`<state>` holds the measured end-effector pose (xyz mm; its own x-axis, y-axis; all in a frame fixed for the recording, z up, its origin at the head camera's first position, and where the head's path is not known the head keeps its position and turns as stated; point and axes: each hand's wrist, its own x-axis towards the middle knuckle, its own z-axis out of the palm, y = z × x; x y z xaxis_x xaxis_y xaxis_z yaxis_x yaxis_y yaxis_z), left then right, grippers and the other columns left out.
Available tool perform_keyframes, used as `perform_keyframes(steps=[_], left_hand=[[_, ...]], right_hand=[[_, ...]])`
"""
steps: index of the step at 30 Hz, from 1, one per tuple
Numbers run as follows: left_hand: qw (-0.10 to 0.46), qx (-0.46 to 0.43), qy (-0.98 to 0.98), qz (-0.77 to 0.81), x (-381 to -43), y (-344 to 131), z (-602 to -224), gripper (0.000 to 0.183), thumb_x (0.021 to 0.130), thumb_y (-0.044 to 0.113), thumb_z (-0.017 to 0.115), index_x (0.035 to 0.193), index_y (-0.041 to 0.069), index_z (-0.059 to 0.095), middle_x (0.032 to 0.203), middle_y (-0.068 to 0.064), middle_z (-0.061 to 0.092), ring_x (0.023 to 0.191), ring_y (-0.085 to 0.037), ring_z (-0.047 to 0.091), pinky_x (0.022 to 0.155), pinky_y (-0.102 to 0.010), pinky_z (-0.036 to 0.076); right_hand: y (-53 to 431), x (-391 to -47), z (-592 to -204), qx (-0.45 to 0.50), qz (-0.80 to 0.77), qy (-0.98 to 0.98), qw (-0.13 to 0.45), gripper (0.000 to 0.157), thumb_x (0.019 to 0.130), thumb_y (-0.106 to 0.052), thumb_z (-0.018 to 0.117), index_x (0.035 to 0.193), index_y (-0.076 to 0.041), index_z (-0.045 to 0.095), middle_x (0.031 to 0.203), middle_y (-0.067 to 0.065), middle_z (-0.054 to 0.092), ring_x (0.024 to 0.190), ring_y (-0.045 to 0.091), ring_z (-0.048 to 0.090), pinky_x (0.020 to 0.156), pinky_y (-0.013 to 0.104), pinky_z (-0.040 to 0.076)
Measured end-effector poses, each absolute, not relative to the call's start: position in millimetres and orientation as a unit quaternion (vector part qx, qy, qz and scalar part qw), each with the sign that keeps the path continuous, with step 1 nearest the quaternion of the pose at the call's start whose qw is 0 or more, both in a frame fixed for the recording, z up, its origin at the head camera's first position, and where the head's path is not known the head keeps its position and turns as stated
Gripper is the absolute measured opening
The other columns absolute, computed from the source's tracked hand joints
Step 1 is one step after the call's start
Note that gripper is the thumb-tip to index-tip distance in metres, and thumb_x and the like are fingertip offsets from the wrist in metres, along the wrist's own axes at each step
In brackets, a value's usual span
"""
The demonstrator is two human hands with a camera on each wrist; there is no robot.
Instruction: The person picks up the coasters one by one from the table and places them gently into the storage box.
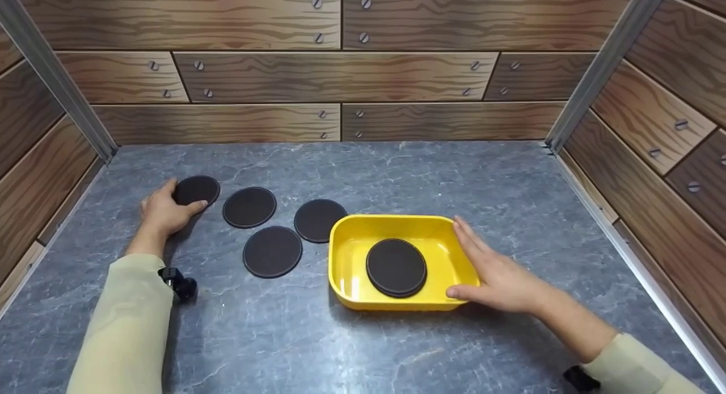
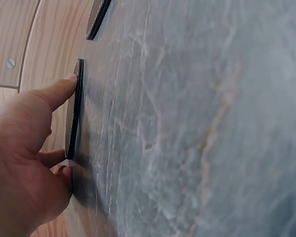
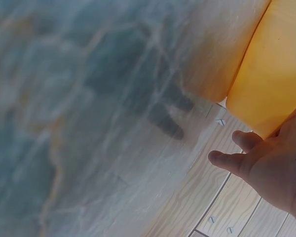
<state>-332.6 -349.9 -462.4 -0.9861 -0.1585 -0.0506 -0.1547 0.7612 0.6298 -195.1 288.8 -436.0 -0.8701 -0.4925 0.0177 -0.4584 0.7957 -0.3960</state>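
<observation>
My left hand (image 1: 166, 211) holds a round black coaster (image 1: 199, 190) at the far left, thumb on its near edge and fingers at the far side. The left wrist view shows this coaster (image 2: 75, 113) edge-on between thumb and fingers; whether it touches the table I cannot tell. Three more black coasters lie to its right: one beside it (image 1: 249, 207), one nearer me (image 1: 273, 251), and one against the yellow tub (image 1: 340, 263). Inside the tub sits a short stack of coasters (image 1: 396, 267). With thumb over the rim, my right hand (image 1: 499, 275) grips the tub's right end.
A grey marbled tabletop (image 1: 272, 343) lies under everything. Wood-patterned panels (image 1: 340, 76) stand at the back and on both sides, with metal strips (image 1: 601, 54) at the corners. A small black wrist device (image 1: 178, 283) sits on the left sleeve.
</observation>
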Motion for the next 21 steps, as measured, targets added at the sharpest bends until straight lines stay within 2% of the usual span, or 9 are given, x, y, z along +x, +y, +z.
perform_keyframes(steps=[8, 11, 15, 21], left_hand=[[-0.027, 0.076, -0.944, -0.320, -326, -355, -456, 0.101, 0.100, 0.039, 0.071, 0.166, -0.006, 0.009, 0.165, -0.042, 0.016, 0.149, -0.065, 0.010, 0.120, -0.072, 0.015], [-0.026, 0.072, -0.944, -0.320, -324, -354, -455, 0.103, 0.099, 0.038, 0.073, 0.167, -0.006, 0.009, 0.165, -0.043, 0.015, 0.149, -0.066, 0.008, 0.120, -0.073, 0.013], [0.000, 0.071, -0.945, -0.319, -321, -349, -455, 0.102, 0.098, 0.037, 0.075, 0.167, -0.003, 0.013, 0.163, -0.044, 0.016, 0.148, -0.066, 0.009, 0.120, -0.073, 0.012], [0.054, 0.063, -0.943, -0.321, -315, -339, -458, 0.100, 0.096, 0.029, 0.079, 0.167, -0.003, 0.016, 0.160, -0.042, 0.017, 0.147, -0.061, 0.020, 0.120, -0.070, 0.021]], right_hand=[[286, -195, -439, -0.250, -0.199, 0.946, 0.049, 0.115, 0.094, -0.064, 0.071, 0.172, -0.014, 0.003, 0.178, 0.007, -0.004, 0.145, 0.053, 0.042, 0.109, 0.070, 0.041], [286, -194, -439, -0.249, -0.200, 0.946, 0.049, 0.115, 0.094, -0.064, 0.071, 0.172, -0.013, 0.004, 0.178, 0.008, -0.004, 0.145, 0.053, 0.042, 0.109, 0.070, 0.041], [286, -194, -438, -0.250, -0.198, 0.947, 0.048, 0.115, 0.094, -0.063, 0.071, 0.172, -0.011, 0.004, 0.178, 0.009, -0.003, 0.144, 0.054, 0.042, 0.109, 0.070, 0.041], [288, -195, -436, -0.254, -0.198, 0.946, 0.042, 0.114, 0.095, -0.060, 0.072, 0.171, -0.007, 0.006, 0.177, 0.012, -0.003, 0.146, 0.054, 0.039, 0.109, 0.070, 0.040]])
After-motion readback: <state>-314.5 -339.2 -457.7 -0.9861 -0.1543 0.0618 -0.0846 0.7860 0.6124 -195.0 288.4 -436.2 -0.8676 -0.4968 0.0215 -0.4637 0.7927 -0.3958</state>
